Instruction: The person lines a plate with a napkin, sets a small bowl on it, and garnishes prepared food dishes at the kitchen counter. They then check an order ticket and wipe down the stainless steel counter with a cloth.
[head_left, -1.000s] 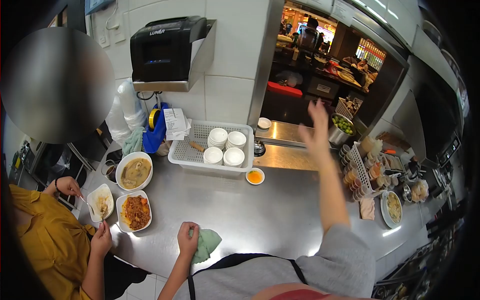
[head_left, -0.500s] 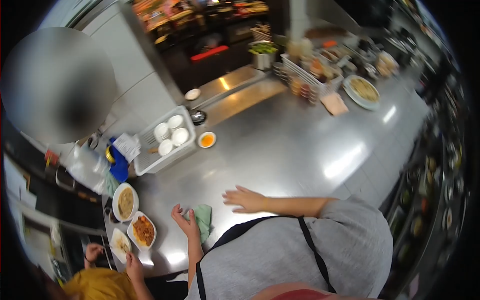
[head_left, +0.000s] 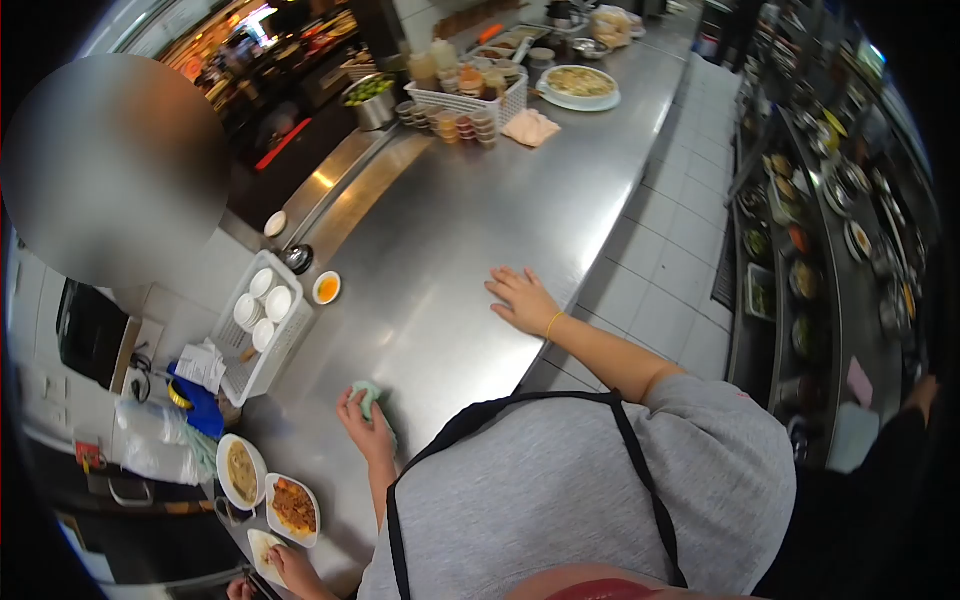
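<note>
My left hand (head_left: 367,425) is closed round a green cloth (head_left: 366,396) above the steel counter (head_left: 440,260). Fingers spread, my right hand (head_left: 522,300) rests at the counter's front edge and holds nothing; a thin yellow band circles its wrist. Below and left of my left hand are a dish of red-brown food (head_left: 293,505), a bowl of brown soup (head_left: 242,472) and a white dish (head_left: 265,550) touched by a co-worker's hand (head_left: 298,572). A small bowl of orange sauce (head_left: 327,288) lies beyond my left hand.
A white basket (head_left: 238,382) holds stacked small bowls. Farther along the counter are a basket of sauce containers (head_left: 510,98), a pink cloth (head_left: 531,128) and a noodle plate (head_left: 580,90). Tiled floor (head_left: 650,240) and shelves with food containers are at the right. Another person's arm (head_left: 920,398) shows there.
The view has turned right. My right hand has come down from its raised reach to the counter edge. My left hand, opened beside the green cloth half a second ago, now grips it.
</note>
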